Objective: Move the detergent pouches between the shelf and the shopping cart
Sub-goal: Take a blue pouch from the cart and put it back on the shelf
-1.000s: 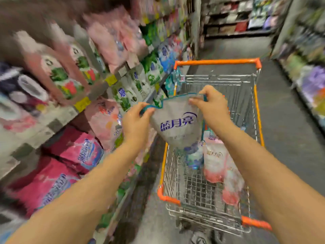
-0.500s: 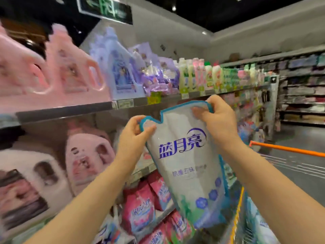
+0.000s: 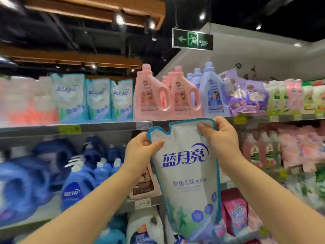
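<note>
The left hand (image 3: 139, 150) and right hand (image 3: 221, 136) are pinching the detergent pouch (image 3: 186, 173) by its top corners. It is now rising from the cart toward the top shelf (image 3: 105, 126), so it is probably being returned.

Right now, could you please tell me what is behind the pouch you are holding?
Behind the pouch, magenta packs and a white bottle peek out beside it; anything directly behind is covered.

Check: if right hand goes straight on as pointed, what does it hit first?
Probably the top shelf's front edge, past the pouch the right hand grips; pink bottles stand behind it. Depth unclear.
</note>
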Demonstrator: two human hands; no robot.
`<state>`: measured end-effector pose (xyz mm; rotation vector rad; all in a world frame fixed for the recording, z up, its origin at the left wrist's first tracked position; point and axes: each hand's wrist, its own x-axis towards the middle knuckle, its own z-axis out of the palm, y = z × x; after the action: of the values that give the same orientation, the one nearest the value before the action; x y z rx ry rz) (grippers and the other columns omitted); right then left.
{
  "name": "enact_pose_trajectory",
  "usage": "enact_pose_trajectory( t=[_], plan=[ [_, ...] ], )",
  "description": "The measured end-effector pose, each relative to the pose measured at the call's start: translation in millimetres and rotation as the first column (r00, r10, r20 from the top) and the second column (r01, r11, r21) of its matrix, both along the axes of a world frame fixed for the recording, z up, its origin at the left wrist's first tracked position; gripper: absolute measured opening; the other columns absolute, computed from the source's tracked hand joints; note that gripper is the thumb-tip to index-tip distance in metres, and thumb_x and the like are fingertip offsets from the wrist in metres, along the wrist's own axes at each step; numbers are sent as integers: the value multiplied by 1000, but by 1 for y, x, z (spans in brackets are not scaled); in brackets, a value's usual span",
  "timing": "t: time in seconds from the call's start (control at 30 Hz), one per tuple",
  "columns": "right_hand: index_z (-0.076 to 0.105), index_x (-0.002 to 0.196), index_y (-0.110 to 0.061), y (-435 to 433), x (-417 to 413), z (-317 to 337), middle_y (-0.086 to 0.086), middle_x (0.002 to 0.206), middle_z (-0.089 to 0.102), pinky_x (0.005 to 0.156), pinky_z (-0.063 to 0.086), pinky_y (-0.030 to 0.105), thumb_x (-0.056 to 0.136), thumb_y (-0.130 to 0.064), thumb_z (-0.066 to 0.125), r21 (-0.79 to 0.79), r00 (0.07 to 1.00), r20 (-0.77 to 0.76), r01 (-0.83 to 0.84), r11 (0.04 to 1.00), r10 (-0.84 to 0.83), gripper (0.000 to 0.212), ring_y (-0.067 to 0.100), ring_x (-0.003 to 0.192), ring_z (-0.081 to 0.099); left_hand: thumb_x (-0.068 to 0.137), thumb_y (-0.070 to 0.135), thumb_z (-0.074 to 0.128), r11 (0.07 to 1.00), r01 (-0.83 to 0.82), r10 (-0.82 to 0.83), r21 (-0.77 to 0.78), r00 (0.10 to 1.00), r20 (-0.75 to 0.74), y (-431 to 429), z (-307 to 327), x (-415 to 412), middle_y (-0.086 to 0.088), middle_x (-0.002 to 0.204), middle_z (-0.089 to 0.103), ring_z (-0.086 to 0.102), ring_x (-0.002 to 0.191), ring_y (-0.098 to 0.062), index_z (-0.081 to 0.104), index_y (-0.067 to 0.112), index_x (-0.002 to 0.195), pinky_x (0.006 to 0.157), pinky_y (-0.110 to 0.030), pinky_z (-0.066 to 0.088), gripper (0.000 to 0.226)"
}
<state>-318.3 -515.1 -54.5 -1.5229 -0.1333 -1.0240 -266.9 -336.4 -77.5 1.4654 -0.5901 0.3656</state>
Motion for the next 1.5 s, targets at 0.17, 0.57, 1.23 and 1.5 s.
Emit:
enact_pose_trajectory(
  t=[0.17,0.57,1.23,1.5],
  plan=[
    [57,84,-7,70,45,25,7,77,63,66,53,36,83,-10,67,30,992,37,-119,992,118,11,18,68,59,77,1,69,998,-68,69,-16,995,72,78,33,36,2,71,72,65,68,-13,66,17,77,69,-28,54,16],
    [52,77,-19,196,191,134,-5,68,61,49,49,20,85,-12,66,-35,951,206,-229,973,232,17,4,52,61,83,14,67,974,-219,192,62,936,296,215,157,153,-2,85,71,69,76,-13,61,19,85,67,-25,58,8],
    [53,98,-15,229,418,226,4,92,66,70,59,36,89,-25,61,-91,946,177,-258,962,270,15,20,79,68,86,31,62,884,-466,451,-43,823,345,231,239,363,-1,93,67,67,81,-15,57,18,97,71,-30,56,17],
    [51,93,-21,232,481,203,3,93,68,70,59,37,89,-34,60,-102,967,56,-242,965,249,16,20,77,68,86,32,61,879,-478,465,-2,855,230,233,218,424,-1,98,68,67,80,-16,56,20,97,59,-25,53,17]
  ],
)
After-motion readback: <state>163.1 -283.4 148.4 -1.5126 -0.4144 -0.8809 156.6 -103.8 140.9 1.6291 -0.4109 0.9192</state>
